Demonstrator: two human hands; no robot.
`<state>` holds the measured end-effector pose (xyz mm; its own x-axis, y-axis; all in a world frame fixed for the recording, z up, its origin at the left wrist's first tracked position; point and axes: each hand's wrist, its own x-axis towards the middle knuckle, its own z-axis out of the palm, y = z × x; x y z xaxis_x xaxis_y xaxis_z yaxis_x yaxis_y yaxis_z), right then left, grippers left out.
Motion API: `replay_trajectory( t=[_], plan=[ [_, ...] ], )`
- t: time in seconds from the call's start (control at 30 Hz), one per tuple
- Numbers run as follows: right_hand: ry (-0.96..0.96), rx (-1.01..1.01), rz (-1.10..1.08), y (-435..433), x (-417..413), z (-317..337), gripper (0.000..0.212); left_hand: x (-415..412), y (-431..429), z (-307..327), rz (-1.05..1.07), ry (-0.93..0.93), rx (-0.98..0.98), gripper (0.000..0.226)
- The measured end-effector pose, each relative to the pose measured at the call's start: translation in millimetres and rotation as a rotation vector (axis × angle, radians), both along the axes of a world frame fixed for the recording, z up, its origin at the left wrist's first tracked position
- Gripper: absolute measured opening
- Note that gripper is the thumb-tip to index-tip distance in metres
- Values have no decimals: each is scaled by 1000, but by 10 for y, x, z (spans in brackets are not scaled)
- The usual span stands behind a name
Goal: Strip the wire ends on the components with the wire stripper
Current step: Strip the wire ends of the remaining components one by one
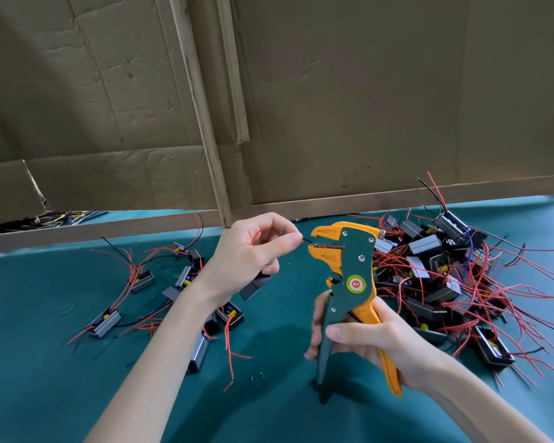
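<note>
I see a teal-covered bench (45,394) with a wooden rail (109,227) along its far edge, and creased cardboard sheets (349,91) standing behind as a wall.

matt teal cloth table (45,394), creased cardboard wall (365,91)

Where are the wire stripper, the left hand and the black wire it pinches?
wire stripper (355,247): head view, green body plate.
left hand (248,255): head view, middle of the hand.
black wire (307,240): head view, short stretch between fingertip and stripper mouth.
</note>
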<state>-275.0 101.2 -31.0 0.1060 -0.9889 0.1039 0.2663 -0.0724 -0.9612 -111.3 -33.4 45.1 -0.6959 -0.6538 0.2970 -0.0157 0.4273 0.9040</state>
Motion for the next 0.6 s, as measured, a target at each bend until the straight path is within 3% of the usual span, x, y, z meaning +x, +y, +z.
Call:
replay_trajectory(
  t=[0.6],
  plan=[
    [2,-9,19,-1,-8,-7,20,-21,7,-25,-27,-40,1,14]
  ],
)
